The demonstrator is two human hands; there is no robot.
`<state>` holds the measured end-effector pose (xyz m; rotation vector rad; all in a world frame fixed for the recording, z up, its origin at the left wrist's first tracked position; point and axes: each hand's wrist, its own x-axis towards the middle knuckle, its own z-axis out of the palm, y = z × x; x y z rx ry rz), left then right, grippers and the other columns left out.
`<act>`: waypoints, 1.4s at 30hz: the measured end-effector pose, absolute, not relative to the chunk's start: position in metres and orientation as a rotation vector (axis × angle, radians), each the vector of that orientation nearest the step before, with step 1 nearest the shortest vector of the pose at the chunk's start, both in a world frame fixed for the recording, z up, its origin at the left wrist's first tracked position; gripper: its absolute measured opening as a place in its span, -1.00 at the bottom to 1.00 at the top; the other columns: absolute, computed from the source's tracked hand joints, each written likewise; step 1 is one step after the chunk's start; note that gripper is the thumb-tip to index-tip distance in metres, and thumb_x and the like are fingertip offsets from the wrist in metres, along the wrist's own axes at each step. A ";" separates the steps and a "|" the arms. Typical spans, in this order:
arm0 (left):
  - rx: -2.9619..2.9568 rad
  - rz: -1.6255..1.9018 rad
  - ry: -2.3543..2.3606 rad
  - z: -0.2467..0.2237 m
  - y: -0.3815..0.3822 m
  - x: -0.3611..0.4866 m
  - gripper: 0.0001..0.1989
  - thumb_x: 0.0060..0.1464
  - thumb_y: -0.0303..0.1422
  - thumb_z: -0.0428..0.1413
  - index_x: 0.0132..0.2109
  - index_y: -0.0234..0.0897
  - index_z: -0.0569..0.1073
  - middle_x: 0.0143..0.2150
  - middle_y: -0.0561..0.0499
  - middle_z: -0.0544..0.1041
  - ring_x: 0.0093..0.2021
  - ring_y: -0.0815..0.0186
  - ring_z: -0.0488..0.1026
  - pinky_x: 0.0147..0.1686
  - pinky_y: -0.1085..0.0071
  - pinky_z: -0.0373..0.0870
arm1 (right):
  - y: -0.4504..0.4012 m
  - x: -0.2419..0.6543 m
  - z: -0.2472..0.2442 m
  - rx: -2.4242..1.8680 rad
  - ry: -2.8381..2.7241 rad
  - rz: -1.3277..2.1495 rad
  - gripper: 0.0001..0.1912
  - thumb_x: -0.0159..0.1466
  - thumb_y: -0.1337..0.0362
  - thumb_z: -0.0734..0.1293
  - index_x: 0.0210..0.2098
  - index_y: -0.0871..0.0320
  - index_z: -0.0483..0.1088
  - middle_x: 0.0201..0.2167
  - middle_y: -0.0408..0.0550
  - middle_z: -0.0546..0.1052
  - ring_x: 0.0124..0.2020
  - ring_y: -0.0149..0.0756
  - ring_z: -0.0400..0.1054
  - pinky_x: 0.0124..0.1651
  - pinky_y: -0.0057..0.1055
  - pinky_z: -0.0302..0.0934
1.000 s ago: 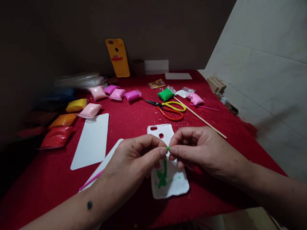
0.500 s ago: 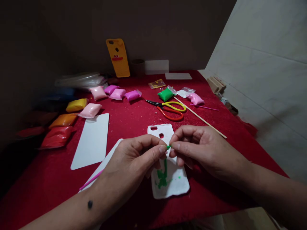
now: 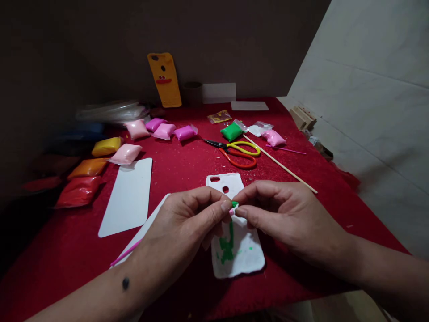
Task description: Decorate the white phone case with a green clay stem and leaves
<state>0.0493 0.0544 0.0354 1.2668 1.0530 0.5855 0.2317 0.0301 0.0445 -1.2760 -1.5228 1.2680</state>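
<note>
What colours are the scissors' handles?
One yellow handle, one red handle; see the head view.

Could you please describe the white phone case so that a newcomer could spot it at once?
On the red cloth, look to the near middle, beneath the left hand and right hand. The white case lies there, partly hidden by them; unlike the plain white boards to its left, it has cut-outs and green marks.

Counts two phone cases (image 3: 239,259), at six and eleven o'clock. Includes six pink packets (image 3: 164,132), five toward ten, one toward two, plus one stick (image 3: 279,163) at three.
</note>
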 end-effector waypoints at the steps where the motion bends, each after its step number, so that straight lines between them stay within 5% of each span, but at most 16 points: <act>1: 1.261 0.589 1.049 0.035 0.055 0.050 -0.75 0.11 -0.16 0.15 -0.41 -0.23 0.49 -0.58 0.15 0.35 -0.59 0.51 0.20 -0.63 0.58 0.09 | 0.029 0.232 0.044 -1.279 -1.563 1.220 -0.96 0.22 0.33 0.34 -0.34 0.16 0.46 -0.39 -0.13 0.55 -0.38 -0.37 0.44 -0.37 -0.52 0.30; 8: 1.252 0.604 1.039 0.035 0.054 0.051 -0.74 0.10 -0.14 0.15 -0.39 -0.23 0.51 -0.58 0.14 0.36 -0.59 0.51 0.21 -0.63 0.58 0.10 | 0.026 0.231 0.045 -1.313 -1.671 0.988 -0.91 0.23 0.40 0.34 -0.40 0.16 0.46 -0.46 -0.18 0.54 -0.44 -0.43 0.43 -0.41 -0.56 0.26; 26: 1.203 0.583 1.056 0.040 0.054 0.055 -0.76 0.09 -0.21 0.17 -0.43 -0.27 0.52 -0.58 0.10 0.45 -0.62 0.51 0.29 -0.63 0.61 0.22 | 0.031 0.230 0.048 -1.325 -1.476 1.198 -0.93 0.20 0.33 0.36 -0.41 0.18 0.46 -0.49 -0.15 0.50 -0.47 -0.45 0.35 -0.43 -0.57 0.25; 42: 1.184 0.589 1.052 0.034 0.054 0.051 -0.68 0.11 -0.09 0.13 -0.37 -0.27 0.47 -0.55 0.10 0.41 -0.61 0.50 0.22 -0.64 0.56 0.10 | 0.032 0.231 0.048 -1.292 -1.223 1.544 -0.80 0.27 0.22 0.32 -0.42 0.20 0.43 -0.50 -0.13 0.49 -0.57 -0.50 0.31 -0.54 -0.59 0.23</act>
